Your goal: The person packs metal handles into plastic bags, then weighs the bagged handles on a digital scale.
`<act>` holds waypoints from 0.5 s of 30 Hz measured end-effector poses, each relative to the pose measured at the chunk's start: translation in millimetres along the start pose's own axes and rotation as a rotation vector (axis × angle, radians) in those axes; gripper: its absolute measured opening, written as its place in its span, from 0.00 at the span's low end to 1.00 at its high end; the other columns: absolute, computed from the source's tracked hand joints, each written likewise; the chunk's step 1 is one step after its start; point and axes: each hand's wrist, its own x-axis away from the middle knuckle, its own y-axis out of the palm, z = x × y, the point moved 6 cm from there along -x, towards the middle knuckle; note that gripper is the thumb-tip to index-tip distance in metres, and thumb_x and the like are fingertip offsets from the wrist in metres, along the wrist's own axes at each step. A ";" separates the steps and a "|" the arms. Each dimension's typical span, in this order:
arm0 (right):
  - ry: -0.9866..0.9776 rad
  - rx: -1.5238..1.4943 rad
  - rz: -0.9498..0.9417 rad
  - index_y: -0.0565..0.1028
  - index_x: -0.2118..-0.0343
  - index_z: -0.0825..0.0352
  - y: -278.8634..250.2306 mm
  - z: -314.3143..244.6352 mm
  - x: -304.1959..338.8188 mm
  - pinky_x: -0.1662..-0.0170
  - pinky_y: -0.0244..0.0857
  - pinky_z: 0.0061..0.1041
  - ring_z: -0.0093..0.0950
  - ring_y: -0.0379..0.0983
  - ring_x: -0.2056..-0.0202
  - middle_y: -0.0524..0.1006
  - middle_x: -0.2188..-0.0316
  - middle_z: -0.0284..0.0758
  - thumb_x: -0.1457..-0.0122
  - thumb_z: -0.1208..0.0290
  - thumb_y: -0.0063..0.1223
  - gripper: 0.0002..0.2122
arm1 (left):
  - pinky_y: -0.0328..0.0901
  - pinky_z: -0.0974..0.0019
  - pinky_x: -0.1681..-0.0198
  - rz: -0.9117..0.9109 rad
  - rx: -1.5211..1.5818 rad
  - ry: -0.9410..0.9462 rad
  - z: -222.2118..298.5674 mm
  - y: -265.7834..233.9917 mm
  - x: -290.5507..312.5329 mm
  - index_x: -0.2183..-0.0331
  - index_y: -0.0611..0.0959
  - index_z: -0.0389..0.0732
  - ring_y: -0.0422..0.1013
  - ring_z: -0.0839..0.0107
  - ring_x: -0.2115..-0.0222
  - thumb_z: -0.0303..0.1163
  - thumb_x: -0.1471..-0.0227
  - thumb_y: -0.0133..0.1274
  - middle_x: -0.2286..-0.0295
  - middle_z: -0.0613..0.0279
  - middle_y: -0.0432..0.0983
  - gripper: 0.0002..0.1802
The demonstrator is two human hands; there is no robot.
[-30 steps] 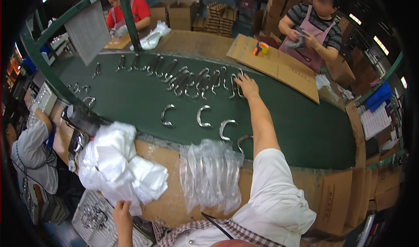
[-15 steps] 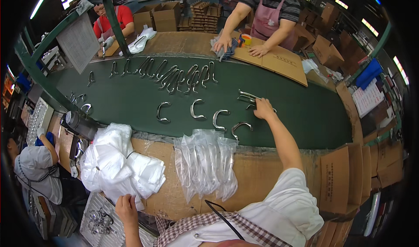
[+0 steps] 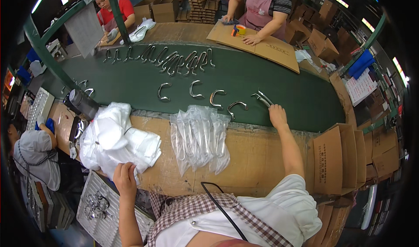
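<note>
My right hand (image 3: 278, 116) is closed on the ends of curved chrome handles (image 3: 263, 99), held over the green conveyor belt (image 3: 297, 103). To their left lie several C-shaped chrome handles (image 3: 195, 89), spaced apart on the belt. My left hand (image 3: 125, 179) has its fingers pinched at the lower edge of a pile of white plastic bags (image 3: 115, 135); its fingertips seem to grip a bag edge. Between my hands, a row of clear bags (image 3: 198, 138) with long pieces inside lies on the cardboard-covered ledge (image 3: 257, 155).
More chrome handles (image 3: 179, 63) line the belt's far side. Across it, one person (image 3: 262, 11) touches flat cardboard (image 3: 262, 46); another (image 3: 115, 17) works at far left. Open cartons (image 3: 336, 159) stand at right. A dark jar (image 3: 83, 103) and a white ribbed tray (image 3: 109, 212) are at left.
My right hand has drawn nearer and slightly right, swinging the chrome handles upright. The view has shifted. The co-worker opposite has moved a hand with the cloth toward the cardboard's far edge.
</note>
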 end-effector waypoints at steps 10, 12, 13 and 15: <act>-0.036 -0.788 0.090 0.66 0.62 0.65 -93.0 -89.4 24.1 0.76 0.63 0.27 0.25 0.69 0.79 0.73 0.76 0.33 0.33 0.64 0.39 0.09 | 0.62 0.61 0.74 0.055 0.179 -0.176 1.4 -3.5 -11.4 0.71 0.79 0.34 0.68 0.54 0.77 0.17 0.53 0.53 0.77 0.52 0.70 0.04; -0.110 -1.441 -0.123 0.65 0.60 0.62 -121.0 -145.6 42.5 0.79 0.56 0.16 0.16 0.61 0.81 0.68 0.77 0.28 0.32 0.60 0.37 0.10 | 0.62 0.62 0.74 0.029 0.313 -0.190 6.1 4.3 -22.0 0.68 0.78 0.34 0.69 0.58 0.77 0.15 0.52 0.50 0.77 0.53 0.68 0.07; -0.158 -1.667 -0.231 0.64 0.59 0.61 -134.7 -181.2 52.7 0.79 0.52 0.12 0.12 0.56 0.81 0.66 0.77 0.26 0.31 0.58 0.37 0.11 | 0.62 0.64 0.75 0.016 0.305 -0.172 8.5 6.6 -25.7 0.68 0.78 0.34 0.69 0.62 0.79 0.16 0.49 0.50 0.78 0.54 0.69 0.06; -0.349 -1.813 -0.516 0.60 0.49 0.60 -164.1 -248.5 81.8 0.83 0.46 0.12 0.13 0.54 0.84 0.68 0.75 0.28 0.33 0.54 0.39 0.17 | 0.63 0.67 0.75 0.025 0.342 -0.232 10.1 9.5 -27.9 0.68 0.79 0.33 0.69 0.66 0.79 0.17 0.47 0.49 0.78 0.56 0.70 0.05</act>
